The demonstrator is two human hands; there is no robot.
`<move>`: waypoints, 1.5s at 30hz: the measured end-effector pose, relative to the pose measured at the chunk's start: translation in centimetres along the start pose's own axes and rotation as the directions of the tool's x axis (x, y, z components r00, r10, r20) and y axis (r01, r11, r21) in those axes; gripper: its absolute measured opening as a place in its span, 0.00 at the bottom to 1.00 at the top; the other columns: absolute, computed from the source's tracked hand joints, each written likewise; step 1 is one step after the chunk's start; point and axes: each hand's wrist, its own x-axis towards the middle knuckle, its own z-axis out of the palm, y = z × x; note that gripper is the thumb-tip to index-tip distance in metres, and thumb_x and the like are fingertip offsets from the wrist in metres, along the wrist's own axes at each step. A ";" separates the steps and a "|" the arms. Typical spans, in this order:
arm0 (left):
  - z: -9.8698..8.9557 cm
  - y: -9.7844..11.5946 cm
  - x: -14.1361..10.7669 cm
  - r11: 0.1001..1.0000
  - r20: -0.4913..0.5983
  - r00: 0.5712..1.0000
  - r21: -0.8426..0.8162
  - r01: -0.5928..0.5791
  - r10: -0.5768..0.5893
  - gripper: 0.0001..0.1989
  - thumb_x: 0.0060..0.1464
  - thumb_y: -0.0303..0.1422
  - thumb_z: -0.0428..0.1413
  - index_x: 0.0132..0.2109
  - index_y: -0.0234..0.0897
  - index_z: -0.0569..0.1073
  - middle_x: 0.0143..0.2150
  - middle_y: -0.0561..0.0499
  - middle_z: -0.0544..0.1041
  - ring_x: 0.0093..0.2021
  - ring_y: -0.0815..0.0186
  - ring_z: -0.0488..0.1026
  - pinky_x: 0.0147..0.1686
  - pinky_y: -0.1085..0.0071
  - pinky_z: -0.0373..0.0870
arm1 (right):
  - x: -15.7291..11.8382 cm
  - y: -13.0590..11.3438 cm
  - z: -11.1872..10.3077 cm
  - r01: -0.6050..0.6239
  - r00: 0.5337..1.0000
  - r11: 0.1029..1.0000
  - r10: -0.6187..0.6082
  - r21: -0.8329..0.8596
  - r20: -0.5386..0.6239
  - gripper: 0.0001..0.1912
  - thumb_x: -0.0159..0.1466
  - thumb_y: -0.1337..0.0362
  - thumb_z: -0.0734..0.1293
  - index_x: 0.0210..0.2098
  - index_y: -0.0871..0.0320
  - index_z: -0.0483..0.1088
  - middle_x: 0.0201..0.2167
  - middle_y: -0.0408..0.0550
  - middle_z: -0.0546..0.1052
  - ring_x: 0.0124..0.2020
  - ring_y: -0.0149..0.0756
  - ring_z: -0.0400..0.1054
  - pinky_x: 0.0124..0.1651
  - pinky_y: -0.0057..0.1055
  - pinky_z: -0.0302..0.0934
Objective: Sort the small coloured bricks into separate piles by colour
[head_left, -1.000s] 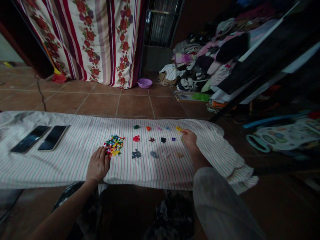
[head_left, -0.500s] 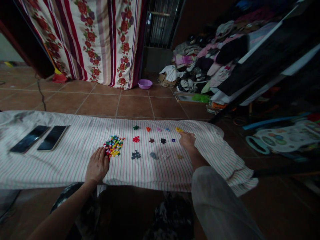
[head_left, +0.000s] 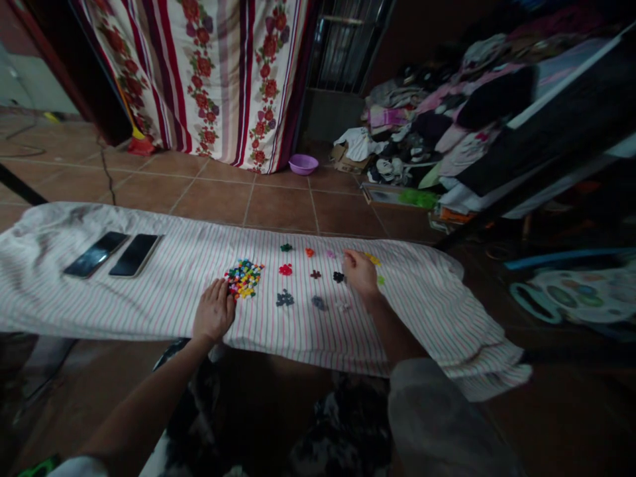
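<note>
A mixed pile of small coloured pieces (head_left: 244, 278), maybe beads, lies on the striped cloth (head_left: 298, 338). My left hand (head_left: 214, 311) rests flat at the pile's near left edge, fingers stretched out and touching it. To the right, small groups sorted by colour sit in rows: green (head_left: 286, 247), orange (head_left: 309, 252), pink (head_left: 330, 254), red (head_left: 285, 269), brown (head_left: 315, 274), black (head_left: 338, 277), dark grey (head_left: 285, 298), grey (head_left: 318, 303) and whitish (head_left: 342, 306). My right hand (head_left: 360, 273) is closed over the right part, near the pink and black groups; its fingertips' contents are hidden. Yellow pieces (head_left: 372, 259) show beyond it.
Two phones (head_left: 97, 254) lie side by side on the cloth's left. Past the far edge, the tiled floor holds a purple basin (head_left: 303, 164) and a red dustpan or broom head (head_left: 141, 144). Heaped clothes (head_left: 397, 132) and a dark slanting bar (head_left: 477, 215) stand at the right.
My right hand has moved left from the yellow group, its fingers now curled in. A light green group shows where it was. My left hand stays by the pile; the camera view has shifted.
</note>
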 end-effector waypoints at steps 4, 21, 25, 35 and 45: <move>-0.1 0.2 0.0 1.000 0.018 1.000 -0.019 0.020 -0.020 0.23 0.63 0.36 0.41 0.58 0.25 0.66 0.58 0.33 0.71 0.64 0.51 0.63 0.62 0.51 0.61 | -3.0 -6.5 2.5 0.170 0.969 0.965 -0.201 0.200 0.145 0.14 0.63 0.66 0.60 0.42 0.58 0.76 0.38 0.51 0.78 0.37 0.37 0.71 0.45 0.31 0.64; -0.2 0.5 0.2 0.996 0.010 0.999 -0.078 0.046 -0.045 0.25 0.63 0.36 0.40 0.59 0.24 0.66 0.59 0.32 0.71 0.64 0.50 0.62 0.62 0.49 0.61 | -10.6 -18.1 9.7 0.207 0.793 0.978 -0.155 -0.021 0.589 0.11 0.67 0.68 0.62 0.45 0.58 0.72 0.45 0.53 0.77 0.49 0.39 0.70 0.50 0.31 0.59; -0.2 0.6 0.2 0.996 0.012 0.999 -0.078 0.053 -0.052 0.25 0.63 0.36 0.39 0.58 0.24 0.66 0.59 0.31 0.71 0.65 0.50 0.62 0.62 0.50 0.61 | -10.6 -18.6 9.8 0.176 0.803 0.982 -0.101 -0.072 0.587 0.10 0.67 0.66 0.62 0.45 0.58 0.72 0.46 0.55 0.77 0.48 0.41 0.70 0.48 0.32 0.60; 0.1 0.3 0.2 0.996 0.008 1.000 -0.084 0.029 -0.028 0.24 0.62 0.36 0.40 0.58 0.26 0.67 0.58 0.33 0.71 0.64 0.50 0.62 0.62 0.49 0.60 | -10.7 -18.5 10.0 0.115 0.825 0.993 -0.075 -0.035 0.560 0.08 0.66 0.67 0.62 0.43 0.57 0.70 0.41 0.51 0.78 0.45 0.37 0.70 0.45 0.29 0.58; 0.2 0.0 0.0 0.998 -0.006 1.000 -0.067 0.006 -0.006 0.24 0.62 0.36 0.41 0.58 0.26 0.66 0.58 0.32 0.71 0.64 0.49 0.63 0.60 0.49 0.62 | -10.7 -17.9 10.0 0.057 0.894 0.993 -0.098 0.106 0.438 0.07 0.63 0.69 0.63 0.40 0.57 0.69 0.39 0.49 0.78 0.41 0.36 0.72 0.45 0.29 0.62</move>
